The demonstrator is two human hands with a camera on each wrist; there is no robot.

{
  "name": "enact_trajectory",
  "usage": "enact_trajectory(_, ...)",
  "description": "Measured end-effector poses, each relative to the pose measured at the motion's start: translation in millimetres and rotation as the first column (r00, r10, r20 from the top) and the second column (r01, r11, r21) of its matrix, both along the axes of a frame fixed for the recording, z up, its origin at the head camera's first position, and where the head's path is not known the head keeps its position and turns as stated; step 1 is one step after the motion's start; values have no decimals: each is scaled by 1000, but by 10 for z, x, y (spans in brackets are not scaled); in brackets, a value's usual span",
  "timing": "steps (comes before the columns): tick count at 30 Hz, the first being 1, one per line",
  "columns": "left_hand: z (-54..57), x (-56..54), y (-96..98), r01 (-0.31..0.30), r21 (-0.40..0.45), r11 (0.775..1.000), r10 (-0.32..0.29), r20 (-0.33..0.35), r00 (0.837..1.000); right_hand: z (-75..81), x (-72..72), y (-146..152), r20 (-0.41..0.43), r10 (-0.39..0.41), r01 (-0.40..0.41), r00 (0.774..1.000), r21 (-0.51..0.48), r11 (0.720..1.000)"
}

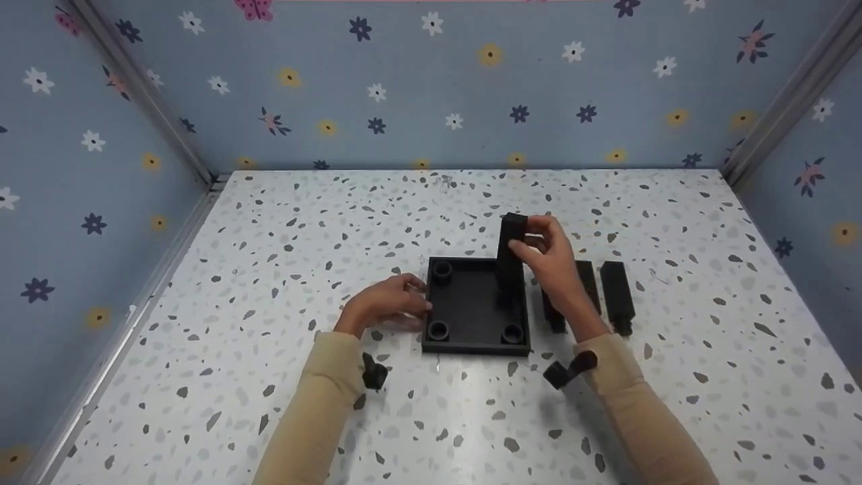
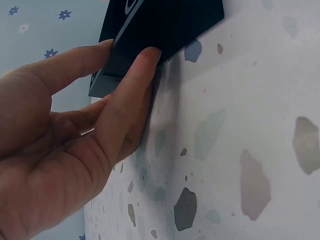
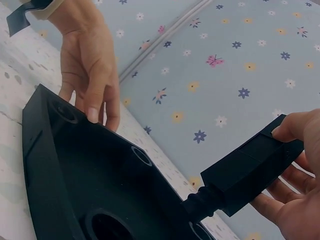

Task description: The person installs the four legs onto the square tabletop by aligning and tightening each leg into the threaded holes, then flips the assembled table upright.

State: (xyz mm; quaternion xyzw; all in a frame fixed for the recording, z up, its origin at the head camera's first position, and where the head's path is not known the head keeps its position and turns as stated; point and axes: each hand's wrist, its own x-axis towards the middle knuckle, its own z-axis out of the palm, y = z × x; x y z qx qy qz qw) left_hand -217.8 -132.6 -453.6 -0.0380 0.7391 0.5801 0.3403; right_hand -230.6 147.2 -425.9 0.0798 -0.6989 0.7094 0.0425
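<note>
A black square tabletop [image 1: 475, 306] lies inner side up, with a raised rim and round sockets in its corners. My left hand [image 1: 387, 301] holds its left edge; in the right wrist view the thumb lies on the rim, with the fingers outside the wall. My right hand [image 1: 555, 259] grips a black table leg [image 1: 510, 242] near its upper end, thumb on one face and fingers behind. The leg stands nearly upright over the far right corner. Its threaded end [image 3: 202, 205] points down right at the socket there, which it partly hides.
To the right lie more black legs: one in full view [image 1: 616, 289], others [image 1: 587, 276] partly behind my right forearm. Bare sockets show at the far left [image 1: 442, 271], near left [image 1: 438, 330] and near right [image 1: 512, 333]. Flower-patterned walls [image 1: 431, 87] enclose the speckled table [image 1: 303, 236].
</note>
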Motion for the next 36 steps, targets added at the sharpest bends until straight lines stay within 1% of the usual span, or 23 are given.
enact_trajectory(5,-12,-5,-1,5,-17,1000,-5,-13,1000,-31,2,-114,-25,17,-15,1000,65,998)
enact_trajectory(9,-29,-2,-5,8,-8,1000,-8,-25,1000,-49,-5,-203,-55,24,-19,998,94,995)
enact_trajectory(13,-41,6,-11,12,10,1000,-11,-33,999,-51,-19,-297,-77,28,-21,997,97,995)
enact_trajectory(18,-50,5,-18,14,7,1000,-14,-43,999,-50,-40,-393,-90,28,-20,996,90,996)
enact_trajectory(23,-39,7,-19,6,9,1000,-6,-20,1000,-61,-52,-473,-88,50,-46,995,51,998)
enact_trajectory(24,-34,9,-20,4,9,1000,-4,-14,1000,-55,-50,-494,-92,55,-51,994,42,998)
enact_trajectory(31,-24,-1,-35,-5,0,1000,5,4,1000,181,85,-679,-147,57,-56,987,12,998)
enact_trajectory(36,-22,-3,-8,-9,-24,1000,9,8,1000,140,75,-762,-174,57,-55,983,17,998)
